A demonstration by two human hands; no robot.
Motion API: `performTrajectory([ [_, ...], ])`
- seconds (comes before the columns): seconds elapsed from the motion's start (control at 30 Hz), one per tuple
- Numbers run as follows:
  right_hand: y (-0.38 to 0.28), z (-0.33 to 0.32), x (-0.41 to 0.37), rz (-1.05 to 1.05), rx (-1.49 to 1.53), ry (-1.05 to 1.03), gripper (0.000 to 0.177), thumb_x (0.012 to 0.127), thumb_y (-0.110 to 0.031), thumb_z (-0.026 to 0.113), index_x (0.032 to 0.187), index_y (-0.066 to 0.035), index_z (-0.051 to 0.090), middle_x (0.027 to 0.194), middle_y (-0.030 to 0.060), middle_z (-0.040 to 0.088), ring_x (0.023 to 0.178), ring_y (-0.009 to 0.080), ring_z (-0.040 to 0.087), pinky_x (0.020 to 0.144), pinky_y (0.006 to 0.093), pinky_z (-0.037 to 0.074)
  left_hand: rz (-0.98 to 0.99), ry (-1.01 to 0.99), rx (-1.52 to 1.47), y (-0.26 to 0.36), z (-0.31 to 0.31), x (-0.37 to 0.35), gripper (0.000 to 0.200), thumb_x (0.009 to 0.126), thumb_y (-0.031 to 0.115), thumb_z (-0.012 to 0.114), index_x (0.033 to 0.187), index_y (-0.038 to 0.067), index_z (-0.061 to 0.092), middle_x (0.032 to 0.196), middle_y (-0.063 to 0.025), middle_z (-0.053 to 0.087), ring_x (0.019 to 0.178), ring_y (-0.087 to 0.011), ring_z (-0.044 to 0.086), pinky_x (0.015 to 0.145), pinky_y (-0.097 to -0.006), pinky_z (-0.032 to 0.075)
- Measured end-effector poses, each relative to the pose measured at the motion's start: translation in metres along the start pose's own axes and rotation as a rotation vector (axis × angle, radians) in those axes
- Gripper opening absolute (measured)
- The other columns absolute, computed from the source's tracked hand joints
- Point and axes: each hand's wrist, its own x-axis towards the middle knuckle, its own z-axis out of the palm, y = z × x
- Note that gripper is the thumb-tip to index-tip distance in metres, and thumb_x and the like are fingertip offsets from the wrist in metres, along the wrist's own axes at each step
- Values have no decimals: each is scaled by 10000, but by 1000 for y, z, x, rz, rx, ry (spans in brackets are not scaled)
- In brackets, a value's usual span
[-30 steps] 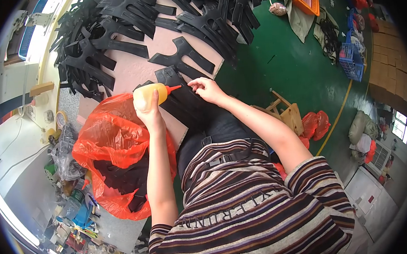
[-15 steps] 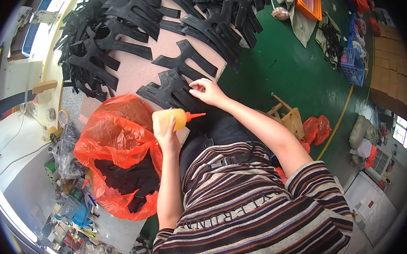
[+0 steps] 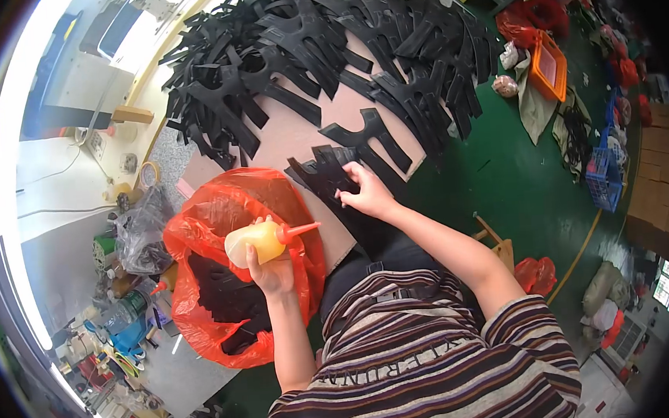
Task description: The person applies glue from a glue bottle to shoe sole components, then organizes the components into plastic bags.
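In the head view we see the left hand [image 3: 272, 272] with its grip closed around a yellow squeeze bottle [image 3: 254, 242], above the red bag [image 3: 220, 216]. The right hand [image 3: 370, 197] lies on a black cut piece [image 3: 324, 171] on the worktop [image 3: 292, 139]. We cannot tell whether its grip pinches the piece.

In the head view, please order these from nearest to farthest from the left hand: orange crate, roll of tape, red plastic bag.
1. red plastic bag, directly behind the left hand holding the yellow squeeze bottle.
2. roll of tape, upper left, past the bag.
3. orange crate, far upper right on the green floor.
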Motion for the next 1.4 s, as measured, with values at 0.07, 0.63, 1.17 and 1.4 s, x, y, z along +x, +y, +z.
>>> performTrajectory([
  [0.07, -56, 11, 30, 131, 337, -130, 351, 787, -22, 679, 1106, 0, 533, 973, 91, 665, 827, 144, 644, 705, 305, 533, 40, -75, -78, 7, 8, -5, 541, 947, 281, 633, 1370, -1, 449, 1371, -156, 516, 1305, -289, 493, 1073, -463, 466],
  [0.63, 1, -35, 8, -275, -693, 66, 466, 785, -269, 772, 1191, -99, 620, 1069, 129, 542, 1009, 331, 568, 895, 425, 461, 273, 173, 579, -35, 14, 77, 366, 888, 55, 707, 1214, 53, 542, 1134, -69, 617, 1040, -190, 625, 884, -363, 534],
  [1.17, 40, -39, -56, -211, -761, 86, 493, 849, -209, 686, 1327, -166, 575, 941, 112, 508, 821, 292, 599, 738, 407, 525, 411, 181, 654, -60, -4, 120, 381, 851, 27, 746, 1196, -4, 588, 1126, -62, 639, 1008, -167, 624, 905, -328, 515],
  [1.4, 40, -41, -56, -206, -785, 67, 502, 850, -212, 686, 1336, -171, 567, 951, 112, 513, 828, 296, 595, 752, 417, 518, 286, 274, 539, -65, -8, 131, 382, 844, 35, 755, 1192, 34, 597, 1120, -64, 646, 1002, -188, 637, 832, -353, 562],
])
